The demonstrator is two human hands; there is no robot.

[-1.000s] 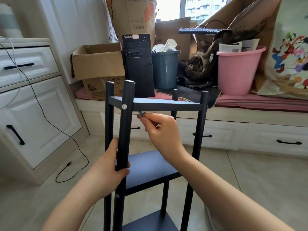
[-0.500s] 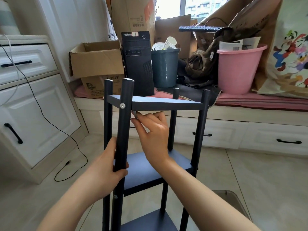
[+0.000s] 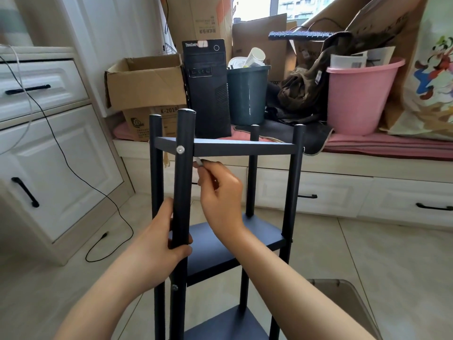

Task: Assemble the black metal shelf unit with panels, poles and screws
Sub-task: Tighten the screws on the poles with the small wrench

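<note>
Right hand [image 3: 221, 192] had risen leftward, bringing its small silver tool [image 3: 198, 162] just under the top panel [image 3: 228, 147].
Left hand [image 3: 160, 244] gripped the near pole [image 3: 182, 182] below its screw [image 3: 180, 149]; fingers pinched the tool. Tightening likely came next, needing tip-to-screw alignment.

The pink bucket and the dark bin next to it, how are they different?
The pink bucket is light pink and wide; the dark bin is dark blue-grey and narrower. The pink bucket holds papers; the dark bin holds a paper cup and other white rubbish. The dark bin stands right beside the black computer tower; the pink bucket stands further right, by the cartoon bag. Both stand upright on the window seat, full at the top.
</note>
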